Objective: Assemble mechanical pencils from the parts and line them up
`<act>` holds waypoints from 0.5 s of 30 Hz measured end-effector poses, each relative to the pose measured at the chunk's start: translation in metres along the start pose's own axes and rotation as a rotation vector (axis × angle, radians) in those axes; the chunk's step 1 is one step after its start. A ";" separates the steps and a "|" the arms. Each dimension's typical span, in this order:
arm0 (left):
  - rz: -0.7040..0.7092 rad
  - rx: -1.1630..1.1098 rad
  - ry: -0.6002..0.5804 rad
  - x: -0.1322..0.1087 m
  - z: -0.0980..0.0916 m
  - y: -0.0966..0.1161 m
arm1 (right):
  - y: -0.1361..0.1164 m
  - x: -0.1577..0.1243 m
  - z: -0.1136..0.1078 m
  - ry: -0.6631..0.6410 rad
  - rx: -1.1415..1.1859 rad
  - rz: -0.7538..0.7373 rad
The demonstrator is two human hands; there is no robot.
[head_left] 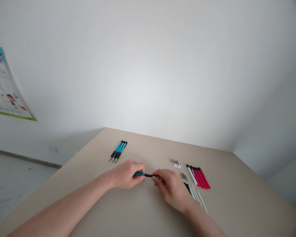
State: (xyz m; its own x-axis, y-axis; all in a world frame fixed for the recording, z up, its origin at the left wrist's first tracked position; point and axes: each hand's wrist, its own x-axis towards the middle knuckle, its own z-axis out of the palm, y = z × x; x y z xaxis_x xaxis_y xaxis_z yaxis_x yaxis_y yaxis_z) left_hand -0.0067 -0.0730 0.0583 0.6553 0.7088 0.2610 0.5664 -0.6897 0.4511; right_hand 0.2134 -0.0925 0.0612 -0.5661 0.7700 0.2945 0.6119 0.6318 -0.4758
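Between my two hands a pen (148, 175) with a teal barrel and a black grip lies level, just above the table. My left hand (129, 173) is closed around its teal end. The fingers of my right hand (171, 186) pinch the black end, hiding the tip. Close by my right hand are black grip sleeves (187, 187), partly covered by it, and thin white refills (199, 199). Small grey springs (184, 176) lie just beyond that hand.
Three teal and black pens (117, 151) lie side by side at the back left of the beige table (96, 210). At right are several red barrels (201, 177) beside a white one (192, 174). Small metal tips (175, 161) and white pieces (177, 166) sit behind. A wall closes the back.
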 end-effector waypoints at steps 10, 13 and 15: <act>0.036 -0.029 0.012 0.000 0.000 -0.001 | 0.001 0.000 0.001 0.001 0.000 0.018; 0.026 -0.047 0.007 0.000 0.000 -0.001 | 0.001 0.001 0.001 0.002 -0.008 -0.008; 0.030 -0.068 0.002 0.001 0.000 -0.001 | 0.001 0.001 0.002 -0.019 -0.027 -0.010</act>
State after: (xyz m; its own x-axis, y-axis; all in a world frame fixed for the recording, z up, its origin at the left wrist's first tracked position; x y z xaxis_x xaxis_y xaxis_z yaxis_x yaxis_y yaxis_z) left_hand -0.0065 -0.0715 0.0579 0.6706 0.6881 0.2772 0.5110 -0.6994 0.4998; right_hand 0.2123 -0.0913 0.0595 -0.5828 0.7617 0.2832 0.6204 0.6421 -0.4504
